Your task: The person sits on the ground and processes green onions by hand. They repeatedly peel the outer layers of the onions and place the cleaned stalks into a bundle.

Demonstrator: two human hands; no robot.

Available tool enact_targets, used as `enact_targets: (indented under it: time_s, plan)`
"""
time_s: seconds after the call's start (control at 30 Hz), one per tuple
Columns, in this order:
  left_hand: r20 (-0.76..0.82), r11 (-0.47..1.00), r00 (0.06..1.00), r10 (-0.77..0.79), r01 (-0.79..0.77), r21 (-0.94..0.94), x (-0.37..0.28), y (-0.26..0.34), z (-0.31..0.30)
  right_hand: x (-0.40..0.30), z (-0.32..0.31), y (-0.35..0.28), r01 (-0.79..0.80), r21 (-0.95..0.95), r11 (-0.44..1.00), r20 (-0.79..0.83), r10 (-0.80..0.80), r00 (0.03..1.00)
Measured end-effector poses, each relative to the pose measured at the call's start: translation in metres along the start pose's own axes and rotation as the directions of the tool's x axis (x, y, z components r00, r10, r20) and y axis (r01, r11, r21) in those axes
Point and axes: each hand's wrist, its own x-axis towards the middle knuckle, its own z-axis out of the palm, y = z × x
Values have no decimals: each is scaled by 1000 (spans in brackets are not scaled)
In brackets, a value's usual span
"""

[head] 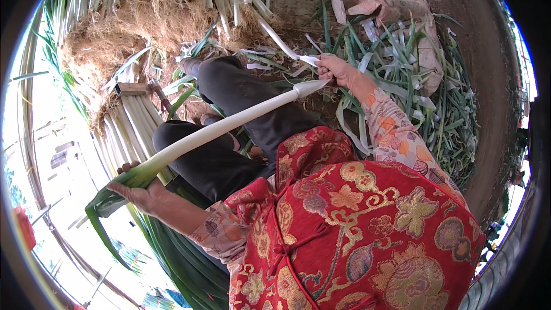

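A long leek (224, 126) stretches diagonally across my lap. My left hand (137, 189) is closed around its green upper part, and the dark leaves hang over beyond the hand. My right hand (338, 71) pinches a loose outer layer at the white end, where the peeled skin tapers to my fingers. From the same fingers a white strip (309, 60) runs towards a thin white stalk above it. Beside my knees, a bunch of rootless-looking white leek stalks (133, 122) lies with a wooden block (132, 89) at its end.
Leeks with matted roots (142, 21) are heaped at the upper left. Stripped leaves and skins (413, 82) form a pile on the right, partly over a dusty cloth sack (396, 2). Long green leek leaves (185, 254) lie beside my left leg. A metal-framed edge curves along the far left.
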Motion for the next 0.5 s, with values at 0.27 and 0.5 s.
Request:
enact_targets:
  time_s: [0.27, 0.5]
  plan:
    - [45, 982, 989, 144, -149, 114, 15, 26, -23, -101, 40, -27, -648, -751, -126, -518, -496, 697]
    - [58, 993, 992, -109, 105, 56, -30, -19, 38, -94, 235, -18, 746, -651, -142, 710, -462, 532]
